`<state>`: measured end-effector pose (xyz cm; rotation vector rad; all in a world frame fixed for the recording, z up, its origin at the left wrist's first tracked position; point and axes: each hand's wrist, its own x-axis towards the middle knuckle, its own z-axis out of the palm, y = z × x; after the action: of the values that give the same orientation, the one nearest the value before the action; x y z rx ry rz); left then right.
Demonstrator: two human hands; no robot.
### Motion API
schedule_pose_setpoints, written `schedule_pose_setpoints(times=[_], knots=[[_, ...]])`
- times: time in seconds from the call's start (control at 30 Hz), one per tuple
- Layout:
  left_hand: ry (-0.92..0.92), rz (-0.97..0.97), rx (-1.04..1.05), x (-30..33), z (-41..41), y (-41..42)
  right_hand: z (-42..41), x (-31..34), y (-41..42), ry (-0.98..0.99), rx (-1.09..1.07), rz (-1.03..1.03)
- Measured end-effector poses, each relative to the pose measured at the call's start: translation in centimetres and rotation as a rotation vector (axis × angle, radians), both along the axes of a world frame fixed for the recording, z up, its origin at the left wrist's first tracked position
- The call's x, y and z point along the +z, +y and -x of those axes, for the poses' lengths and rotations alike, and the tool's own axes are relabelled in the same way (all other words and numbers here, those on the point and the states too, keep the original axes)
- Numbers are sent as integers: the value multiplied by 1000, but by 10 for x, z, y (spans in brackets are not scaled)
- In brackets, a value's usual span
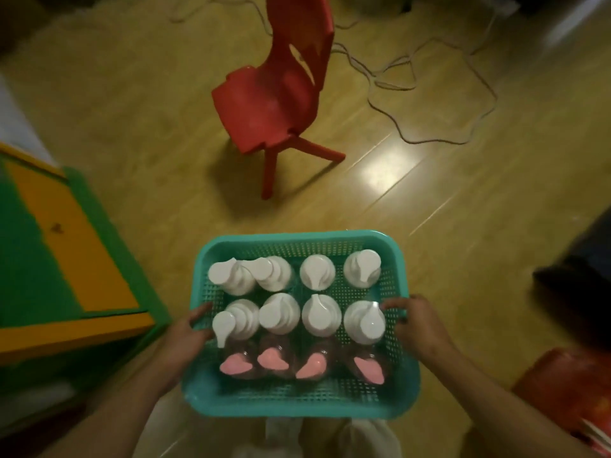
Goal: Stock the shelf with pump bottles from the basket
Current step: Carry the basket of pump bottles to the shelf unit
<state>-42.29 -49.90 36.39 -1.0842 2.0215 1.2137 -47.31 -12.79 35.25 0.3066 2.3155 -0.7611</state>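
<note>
A teal plastic basket is held in front of me above the wooden floor. Inside stand several clear pump bottles with white pump heads, in two rows; pink heart labels show on the near row. My left hand grips the basket's left rim, fingers curled over the edge. My right hand grips the right rim the same way. No shelf is clearly in view.
A red plastic chair stands on the floor ahead. White cables lie looped to its right. A green and orange piece of furniture is at the left. A dark object and a red one sit at the right.
</note>
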Motion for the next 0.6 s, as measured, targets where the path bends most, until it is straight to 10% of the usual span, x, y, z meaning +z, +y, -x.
schedule_pose_setpoints(times=[0.6], knots=[[138, -138, 908, 15, 18, -81, 271, 58, -219, 8, 904, -142]])
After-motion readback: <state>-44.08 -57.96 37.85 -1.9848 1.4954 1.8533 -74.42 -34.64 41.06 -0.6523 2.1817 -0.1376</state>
